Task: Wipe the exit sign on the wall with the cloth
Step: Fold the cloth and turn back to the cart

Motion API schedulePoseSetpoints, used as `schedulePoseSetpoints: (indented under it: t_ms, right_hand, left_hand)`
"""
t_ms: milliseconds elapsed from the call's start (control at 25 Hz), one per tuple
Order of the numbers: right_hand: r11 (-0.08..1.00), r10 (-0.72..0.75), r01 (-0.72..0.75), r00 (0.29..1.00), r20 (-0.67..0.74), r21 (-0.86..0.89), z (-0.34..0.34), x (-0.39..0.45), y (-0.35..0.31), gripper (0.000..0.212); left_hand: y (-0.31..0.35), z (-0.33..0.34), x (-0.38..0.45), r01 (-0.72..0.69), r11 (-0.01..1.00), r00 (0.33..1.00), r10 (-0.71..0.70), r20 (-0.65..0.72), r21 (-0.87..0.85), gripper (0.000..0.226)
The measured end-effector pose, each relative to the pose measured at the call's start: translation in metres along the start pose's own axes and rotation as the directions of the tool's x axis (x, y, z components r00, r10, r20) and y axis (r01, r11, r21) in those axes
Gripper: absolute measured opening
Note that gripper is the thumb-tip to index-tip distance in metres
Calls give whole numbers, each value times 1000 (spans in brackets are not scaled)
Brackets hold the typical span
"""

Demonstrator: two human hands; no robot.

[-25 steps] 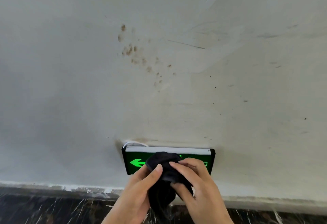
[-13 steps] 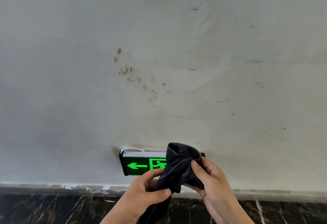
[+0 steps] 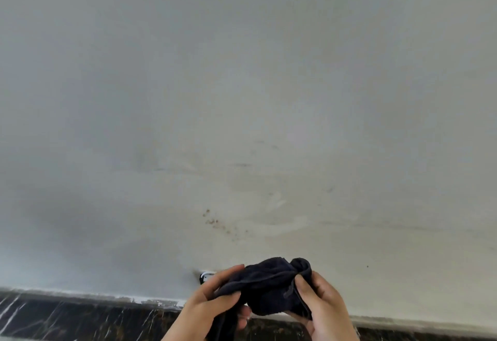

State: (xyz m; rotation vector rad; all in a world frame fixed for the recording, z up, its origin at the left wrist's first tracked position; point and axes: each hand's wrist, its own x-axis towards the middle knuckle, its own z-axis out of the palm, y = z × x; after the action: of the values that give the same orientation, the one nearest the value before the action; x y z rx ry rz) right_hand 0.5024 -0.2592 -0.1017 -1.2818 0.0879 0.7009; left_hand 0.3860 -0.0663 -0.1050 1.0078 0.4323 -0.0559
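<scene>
A dark navy cloth [image 3: 269, 284] is bunched between both hands at the bottom centre of the view. My left hand [image 3: 212, 305] grips its left side with thumb on top. My right hand [image 3: 322, 305] pinches its right side. The exit sign [image 3: 204, 277] is almost wholly hidden behind the cloth and hands; only its top left corner with a white cable shows on the wall. The cloth is held in front of the sign; whether it touches the sign I cannot tell.
The pale grey wall [image 3: 242, 98] fills most of the view, with brown spots [image 3: 215, 221] above the sign. A dark marble skirting band [image 3: 80, 319] runs along the bottom under a rough white paint edge.
The view has tilted upward, so sign and hands sit lower in frame. The cloth came off the sign's face and is now bunched between both hands, covering the green panel seen before.
</scene>
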Motion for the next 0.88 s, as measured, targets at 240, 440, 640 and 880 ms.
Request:
schedulePoseSetpoints:
  t_ms: [240,440,640,880]
  right_hand:
    - [995,2,-21,984,179,102,20,-56,-69,18]
    - [984,-83,117,968,235,-137,44,-78,-77,29]
    - [986,-39,71,977,209,-147,71,-84,-78,14]
    - [994,93,-67,944,318,-92,113,-88,-62,17]
  left_hand:
    - [63,43,-80,-61,989,994,72,79,-132,58]
    - [62,46,-134,-140,967,987,154,50,-215,66]
    - [63,21,-168,-102,872,973,188,-134,479,52]
    - [65,10,-197,-31,903,817,270,-510,429,9]
